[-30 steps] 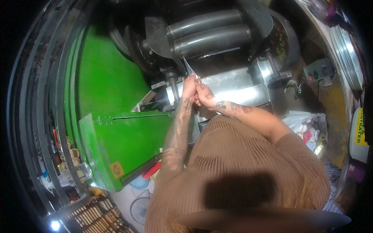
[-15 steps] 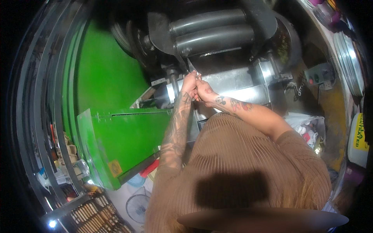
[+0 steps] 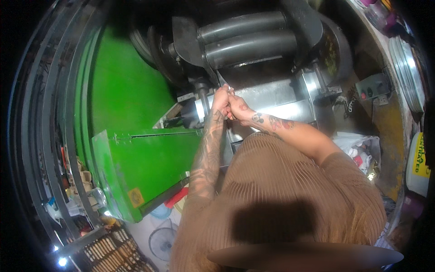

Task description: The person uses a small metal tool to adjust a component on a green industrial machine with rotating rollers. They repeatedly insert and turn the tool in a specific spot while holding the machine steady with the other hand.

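L hand [image 3: 221,98] & R hand [image 3: 239,109] are together just on the wearer's side of the twin metal rollers [image 3: 251,49], nr their L end. L hand's fingers are curled in round the base of a thin pointed blade [image 3: 221,79], tip up toward the rollers' L end; can't tell if it touches them. R hand is pressed up against L hand, its fingers mostly hidden, so can't tell what it pinches, if anything. Both tattooed forearms [image 3: 283,127] reach toward the rollers from the wearer's brown ribbed top [image 3: 281,174].

Shiny metal plate [image 3: 272,95] sits just below the rollers, beyond R hand. L of the rollers: tall green panel [image 3: 127,81]; below-L of them, a green metal box [image 3: 149,165] w/ a small orange sticker [image 3: 135,198]. Far L of the rollers, grey metal bars [image 3: 47,113]. R of the rollers: control box [image 3: 373,87] w/ a red button, then a stack of round metal trays [image 3: 405,75] further R. Below-R of the rollers: a stuffed clear plastic bag [image 3: 355,147] & a white jug [image 3: 414,174] w/ yellow label, at the far R.
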Demonstrator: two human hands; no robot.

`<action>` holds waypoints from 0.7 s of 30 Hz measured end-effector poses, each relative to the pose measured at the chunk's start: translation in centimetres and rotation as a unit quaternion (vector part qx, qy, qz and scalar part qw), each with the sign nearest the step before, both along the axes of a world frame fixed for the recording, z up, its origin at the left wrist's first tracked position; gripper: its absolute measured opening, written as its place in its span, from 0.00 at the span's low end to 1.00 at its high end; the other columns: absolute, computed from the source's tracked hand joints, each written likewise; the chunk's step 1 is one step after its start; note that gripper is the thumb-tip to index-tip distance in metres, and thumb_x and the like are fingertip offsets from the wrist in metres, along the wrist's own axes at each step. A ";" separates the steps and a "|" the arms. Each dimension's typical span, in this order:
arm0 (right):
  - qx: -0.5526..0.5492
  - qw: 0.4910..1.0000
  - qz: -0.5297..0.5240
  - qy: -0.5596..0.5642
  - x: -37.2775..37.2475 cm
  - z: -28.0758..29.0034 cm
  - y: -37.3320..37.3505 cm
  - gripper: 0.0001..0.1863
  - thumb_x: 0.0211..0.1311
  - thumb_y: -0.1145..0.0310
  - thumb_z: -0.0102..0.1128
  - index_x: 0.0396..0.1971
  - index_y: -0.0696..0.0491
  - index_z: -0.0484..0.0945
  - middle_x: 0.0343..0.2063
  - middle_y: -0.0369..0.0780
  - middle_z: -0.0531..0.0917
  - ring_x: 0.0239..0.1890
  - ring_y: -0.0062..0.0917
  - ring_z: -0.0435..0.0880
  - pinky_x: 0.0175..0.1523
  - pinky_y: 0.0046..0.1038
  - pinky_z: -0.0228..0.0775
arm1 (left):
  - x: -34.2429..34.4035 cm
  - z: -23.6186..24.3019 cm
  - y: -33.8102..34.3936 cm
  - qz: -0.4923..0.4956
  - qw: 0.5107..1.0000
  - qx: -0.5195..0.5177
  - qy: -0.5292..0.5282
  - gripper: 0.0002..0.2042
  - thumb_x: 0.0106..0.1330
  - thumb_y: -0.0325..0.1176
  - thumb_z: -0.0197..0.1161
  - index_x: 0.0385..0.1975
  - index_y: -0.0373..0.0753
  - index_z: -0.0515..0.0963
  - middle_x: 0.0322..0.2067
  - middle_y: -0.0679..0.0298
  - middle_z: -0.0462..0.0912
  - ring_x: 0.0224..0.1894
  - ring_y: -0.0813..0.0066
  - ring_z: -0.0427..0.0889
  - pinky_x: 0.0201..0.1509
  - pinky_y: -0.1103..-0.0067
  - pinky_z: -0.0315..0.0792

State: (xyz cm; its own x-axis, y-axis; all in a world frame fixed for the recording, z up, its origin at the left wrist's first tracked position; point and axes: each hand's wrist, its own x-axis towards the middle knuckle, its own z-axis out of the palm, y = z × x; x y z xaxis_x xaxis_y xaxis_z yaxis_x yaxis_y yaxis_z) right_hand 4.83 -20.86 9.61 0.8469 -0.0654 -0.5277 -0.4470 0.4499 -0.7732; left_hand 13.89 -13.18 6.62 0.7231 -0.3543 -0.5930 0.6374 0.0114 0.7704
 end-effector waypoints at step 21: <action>-0.040 0.999 0.024 0.025 0.7 -1.5 0.0 0.32 0.84 0.42 0.29 0.45 0.58 0.72 0.22 0.38 0.78 0.17 0.21 0.75 0.21 0.24 0.71 | 0.1 -0.3 0.0 0.032 0.999 0.005 0.011 0.16 0.84 0.43 0.48 0.35 0.40 0.74 0.29 0.66 0.78 0.25 0.75 0.74 0.29 0.75 0.70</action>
